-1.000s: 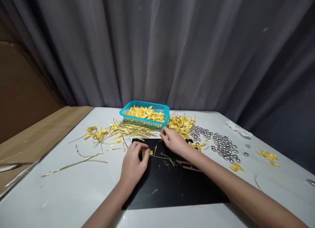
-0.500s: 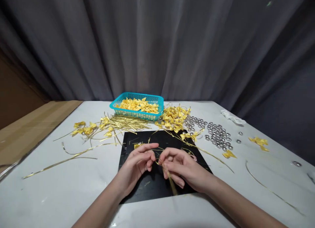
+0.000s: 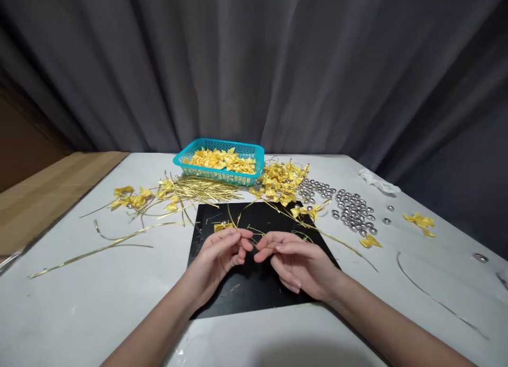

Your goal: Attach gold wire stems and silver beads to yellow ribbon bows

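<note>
My left hand [image 3: 216, 261] pinches a thin gold wire [image 3: 232, 217] between thumb and fingertips, a length of it sticking up beyond them. My right hand [image 3: 304, 264] is just beside it, thumb and finger drawn together on what looks like the same strand, though its far end is hidden. Beneath both hands lies a black mat [image 3: 244, 298]; just beyond my left fingertips sits a yellow bow [image 3: 222, 227].

I judge the wire very light, springy yet easily bent, a little slick and likely to keep a kink, so a fingertip grip close to the bend suits it best. I can read no brand, label or writing anywhere around my hands.
</note>
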Demonstrator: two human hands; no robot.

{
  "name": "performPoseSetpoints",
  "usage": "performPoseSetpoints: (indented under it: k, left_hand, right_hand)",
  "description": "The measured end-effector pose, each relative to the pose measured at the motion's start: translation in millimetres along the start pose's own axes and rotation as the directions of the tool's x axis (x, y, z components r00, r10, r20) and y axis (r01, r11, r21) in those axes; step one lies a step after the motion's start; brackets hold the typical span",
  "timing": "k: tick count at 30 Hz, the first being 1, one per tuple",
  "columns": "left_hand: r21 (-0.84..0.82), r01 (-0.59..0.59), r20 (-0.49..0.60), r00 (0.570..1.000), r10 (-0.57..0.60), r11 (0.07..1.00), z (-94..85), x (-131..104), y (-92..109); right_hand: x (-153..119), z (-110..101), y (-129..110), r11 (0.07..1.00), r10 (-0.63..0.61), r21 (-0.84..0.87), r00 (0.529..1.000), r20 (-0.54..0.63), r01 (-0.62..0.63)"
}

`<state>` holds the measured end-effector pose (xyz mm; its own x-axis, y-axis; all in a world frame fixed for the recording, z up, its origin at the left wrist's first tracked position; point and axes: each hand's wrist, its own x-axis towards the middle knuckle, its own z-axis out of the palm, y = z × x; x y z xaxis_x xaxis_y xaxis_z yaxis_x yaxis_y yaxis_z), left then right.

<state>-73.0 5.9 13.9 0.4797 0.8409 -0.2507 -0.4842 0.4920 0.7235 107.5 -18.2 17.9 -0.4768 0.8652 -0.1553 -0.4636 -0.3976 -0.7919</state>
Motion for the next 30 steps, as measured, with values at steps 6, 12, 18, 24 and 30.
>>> performPoseSetpoints:
  k: [6,12,18,24,30]
  left_hand:
    - [-0.179,-0.014,-0.097,0.995,-0.004,0.984,4.9,-0.5,1.1]
    - [-0.287,-0.094,-0.168,0.985,0.047,0.953,4.8,1.4,5.7]
    - [-0.316,-0.071,-0.112,0.993,0.037,0.946,5.8,0.8,6.6]
    - [-0.226,-0.011,-0.096,0.995,-0.011,0.974,11.0,-0.5,0.8]
    - [-0.081,0.055,0.022,0.998,-0.053,0.995,8.1,-2.0,1.0]
  right_hand:
    - [2.1,-1.8,1.5,1.000,-0.027,-0.007,0.997,-0.066,0.027]
    - [5.1,-5.6,-1.7,0.998,-0.058,0.000,0.993,-0.105,0.058]
    - [6.1,-8.1,-5.2,0.999,-0.049,0.002,0.990,-0.134,0.050]
    - [3.6,-7.9,-5.7,0.997,-0.039,-0.066,0.993,-0.114,0.032]
    - [-0.5,-5.8,-4.8,0.974,-0.050,-0.222,0.997,-0.056,0.037]
